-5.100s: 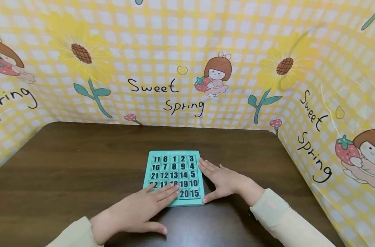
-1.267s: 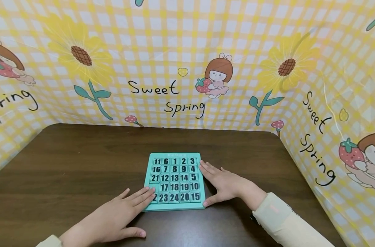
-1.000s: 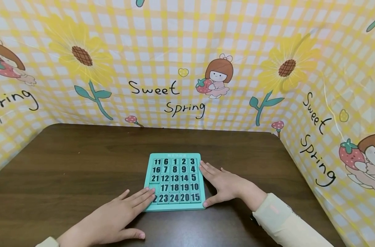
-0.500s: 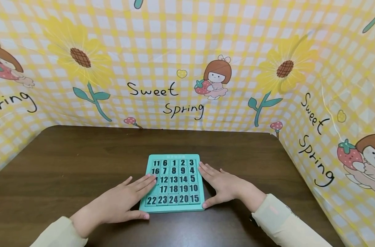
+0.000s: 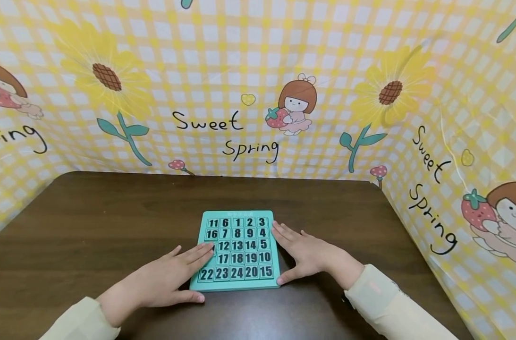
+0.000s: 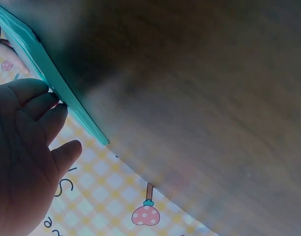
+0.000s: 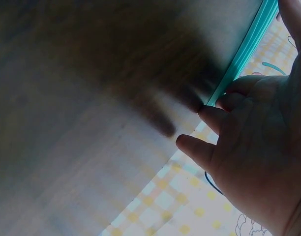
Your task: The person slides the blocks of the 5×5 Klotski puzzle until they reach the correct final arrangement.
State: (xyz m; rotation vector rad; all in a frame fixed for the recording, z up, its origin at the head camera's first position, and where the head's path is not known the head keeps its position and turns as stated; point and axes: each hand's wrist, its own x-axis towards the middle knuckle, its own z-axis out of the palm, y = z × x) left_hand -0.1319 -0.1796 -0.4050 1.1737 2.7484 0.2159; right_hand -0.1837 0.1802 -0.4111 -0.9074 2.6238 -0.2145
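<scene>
A turquoise number sliding puzzle [image 5: 236,285] lies flat on the table, its square tiles printed with black numbers. My left hand [image 5: 164,277] reaches over the puzzle's left side. Its straight fingertips rest on the third-row left tile and mostly cover its number; the thumb lies by the lower left corner. Just below those fingers is a vacant slot in the fourth row, left of the 17 tile [image 5: 223,259]. The 22 tile [image 5: 207,274] sits in the bottom left corner. My right hand [image 5: 315,255] touches the right edge with extended fingers, thumb at the lower right corner.
The dark brown wooden table [image 5: 126,208] has a rounded far edge. A yellow-checked cloth [image 5: 224,56] printed with flowers and "Sweet Spring" stands behind it and along both sides.
The 22 tile has gone from the fourth row down into the bottom left corner. My left hand has shifted off the bottom row, up to the third-row left tile. My right hand stays put.
</scene>
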